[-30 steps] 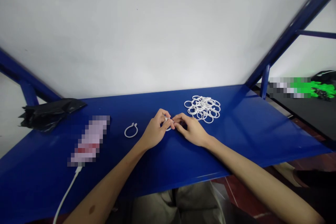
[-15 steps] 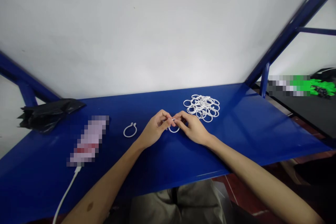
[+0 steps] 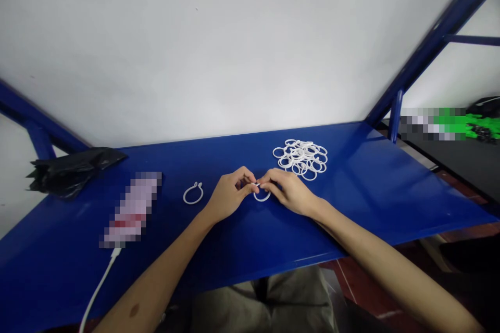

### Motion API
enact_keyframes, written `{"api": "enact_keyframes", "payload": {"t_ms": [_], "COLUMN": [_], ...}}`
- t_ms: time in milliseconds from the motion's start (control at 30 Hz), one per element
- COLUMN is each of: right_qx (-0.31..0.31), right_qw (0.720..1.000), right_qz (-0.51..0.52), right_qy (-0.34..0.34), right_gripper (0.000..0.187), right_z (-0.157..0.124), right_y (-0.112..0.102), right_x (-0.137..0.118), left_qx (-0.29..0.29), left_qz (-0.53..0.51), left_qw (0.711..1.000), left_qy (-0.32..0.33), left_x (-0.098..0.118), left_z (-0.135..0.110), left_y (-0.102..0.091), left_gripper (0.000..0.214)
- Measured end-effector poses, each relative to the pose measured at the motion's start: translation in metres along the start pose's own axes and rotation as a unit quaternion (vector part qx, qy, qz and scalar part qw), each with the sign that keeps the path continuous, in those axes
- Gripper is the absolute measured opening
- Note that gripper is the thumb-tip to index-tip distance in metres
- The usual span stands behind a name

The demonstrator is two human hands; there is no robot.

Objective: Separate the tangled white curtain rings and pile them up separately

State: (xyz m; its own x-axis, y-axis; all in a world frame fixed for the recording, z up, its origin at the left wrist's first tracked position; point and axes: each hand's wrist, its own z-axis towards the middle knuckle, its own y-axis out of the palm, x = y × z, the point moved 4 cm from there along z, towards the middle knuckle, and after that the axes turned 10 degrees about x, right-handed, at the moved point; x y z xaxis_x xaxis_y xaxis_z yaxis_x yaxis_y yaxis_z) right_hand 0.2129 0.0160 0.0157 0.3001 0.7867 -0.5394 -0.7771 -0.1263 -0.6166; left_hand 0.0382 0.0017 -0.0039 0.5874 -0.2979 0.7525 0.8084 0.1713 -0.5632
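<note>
Between my two hands is a white plastic ring [image 3: 262, 200], pinched at its top. The fingertips of my left hand [image 3: 230, 192] close on its left side, and those of my right hand [image 3: 289, 191] close on its right side. The part of the ring under my fingers is hidden. Left of my left hand lies another white ring [image 3: 192, 202], its two knobbed ends apart at the top. Beyond my right hand is a loose pile of white rings [image 3: 300, 158], overlapping each other on the blue table [image 3: 242, 250].
A blurred-out pinkish phone-like object [image 3: 135, 205] lies at left with a white cable [image 3: 97, 283] plugged in. Behind it sits a crumpled black plastic bag [image 3: 74, 169]. Blue metal posts [image 3: 425, 41] flank the table. Green items [image 3: 484, 127] rest on a dark surface at far right.
Both hands and the held ring have shifted slightly right and nearer to me. The ring stays pinched between them; the pile and the single ring lie as before.
</note>
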Motion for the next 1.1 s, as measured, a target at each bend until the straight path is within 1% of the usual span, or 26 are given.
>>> {"api": "enact_keyframes", "payload": {"t_ms": [33,67,100,133,167,200,233,267,333,433,500,567,633,700,767,833,867,933,1000,1100], "right_qx": [0.013,0.037,0.069,0.108,0.154,0.194,0.217,0.22,0.209,0.182,0.162,0.145,0.136,0.134,0.137,0.141,0.144,0.151,0.16,0.178], "right_qw": [0.999,0.997,0.991,0.981,0.965,0.947,0.933,0.927,0.929,0.94,0.944,0.942,0.937,0.935,0.933,0.933,0.932,0.93,0.926,0.92], "right_qz": [-0.032,-0.072,-0.117,-0.162,-0.209,-0.25,-0.276,-0.289,-0.285,-0.262,-0.256,-0.262,-0.275,-0.283,-0.286,-0.288,-0.289,-0.291,-0.295,-0.305], "right_qy": [-0.011,-0.017,-0.013,0.002,0.027,0.056,0.079,0.097,0.112,0.119,0.134,0.153,0.165,0.168,0.168,0.166,0.166,0.167,0.172,0.172], "right_gripper": [0.017,0.018,0.02,0.021,0.021,0.021,0.021,0.02,0.021,0.017,0.014,0.013,0.015,0.017,0.018,0.019,0.018,0.018,0.018,0.019], "right_z": [0.001,0.003,0.004,0.004,0.004,0.002,0.0,-0.002,-0.006,-0.01,-0.012,-0.013,-0.015,-0.016,-0.016,-0.015,-0.014,-0.013,-0.013,-0.011], "right_y": [-0.005,-0.012,-0.022,-0.034,-0.048,-0.062,-0.075,-0.085,-0.099,-0.104,-0.101,-0.098,-0.095,-0.094,-0.094,-0.095,-0.095,-0.096,-0.098,-0.099], "right_x": [0.0,0.002,0.006,0.011,0.019,0.028,0.037,0.047,0.063,0.08,0.087,0.093,0.097,0.099,0.099,0.096,0.094,0.091,0.088,0.083], "left_qx": [0.031,0.066,0.099,0.124,0.137,0.14,0.133,0.119,0.076,0.03,0.023,0.018,0.007,-0.012,-0.035,-0.049,-0.048,-0.03,0.004,0.042], "left_qz": [0.068,0.145,0.226,0.304,0.373,0.43,0.473,0.503,0.527,0.519,0.507,0.482,0.432,0.358,0.281,0.226,0.212,0.216,0.254,0.33], "left_qw": [0.997,0.987,0.968,0.943,0.917,0.892,0.871,0.856,0.844,0.85,0.858,0.875,0.902,0.929,0.944,0.95,0.951,0.953,0.95,0.936], "left_qy": [0.018,0.034,0.044,0.045,0.037,0.019,-0.004,-0.029,-0.068,-0.084,-0.075,-0.05,0.006,0.09,0.167,0.21,0.218,0.211,0.18,0.114], "left_x": [0.004,0.008,0.012,0.015,0.017,0.018,0.018,0.016,0.011,0.004,0.0,-0.001,0.001,0.007,0.015,0.021,0.022,0.023,0.019,0.008], "left_z": [0.001,0.002,0.002,0.002,0.002,0.002,0.001,0.001,-0.001,-0.002,-0.001,0.0,0.001,-0.001,-0.004,-0.007,-0.007,-0.007,-0.004,-0.001], "left_y": [-0.004,-0.009,-0.014,-0.019,-0.024,-0.028,-0.032,-0.034,-0.036,-0.031,-0.029,-0.025,-0.018,-0.01,-0.002,0.003,0.004,0.003,-0.001,-0.008], "left_gripper": [0.027,0.028,0.031,0.036,0.042,0.047,0.051,0.053,0.051,0.046,0.043,0.04,0.035,0.029,0.024,0.021,0.021,0.021,0.023,0.042]}}
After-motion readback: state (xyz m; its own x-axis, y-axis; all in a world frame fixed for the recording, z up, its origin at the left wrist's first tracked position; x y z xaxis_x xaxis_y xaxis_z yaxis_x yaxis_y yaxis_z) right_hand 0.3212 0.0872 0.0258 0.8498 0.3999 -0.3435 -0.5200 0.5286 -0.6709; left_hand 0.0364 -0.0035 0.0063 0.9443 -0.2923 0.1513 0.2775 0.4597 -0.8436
